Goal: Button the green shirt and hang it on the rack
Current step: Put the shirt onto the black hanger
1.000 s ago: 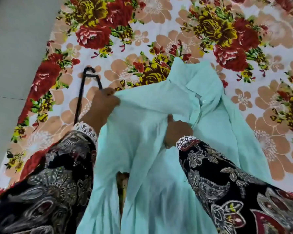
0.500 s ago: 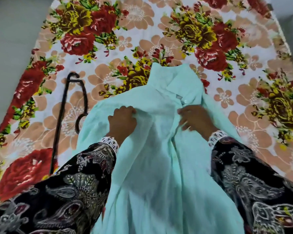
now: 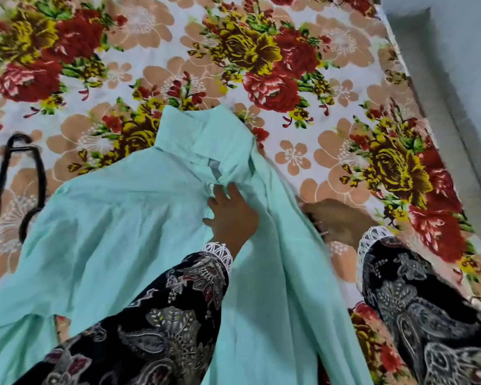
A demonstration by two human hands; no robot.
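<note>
The pale green shirt (image 3: 128,223) lies front-up on the floral bedsheet, collar pointing away from me. My left hand (image 3: 231,215) rests flat on the front placket just below the collar, fingers fairly straight, fingertips beside a small white button (image 3: 211,187). My right hand (image 3: 339,220) is blurred at the shirt's right side edge. Its fingertips are hidden by the cloth, so its hold is unclear. A black hanger (image 3: 38,176) lies on the sheet left of the shirt, apart from both hands.
The floral bedsheet (image 3: 303,159) covers the whole bed. The bed's right edge (image 3: 417,112) runs along a grey wall or floor (image 3: 461,79). My patterned black sleeves reach over the lower shirt.
My left hand slid right from the shirt's left front to the placket under the collar. My right hand left the placket and went to the shirt's right edge. The shirt lies flatter.
</note>
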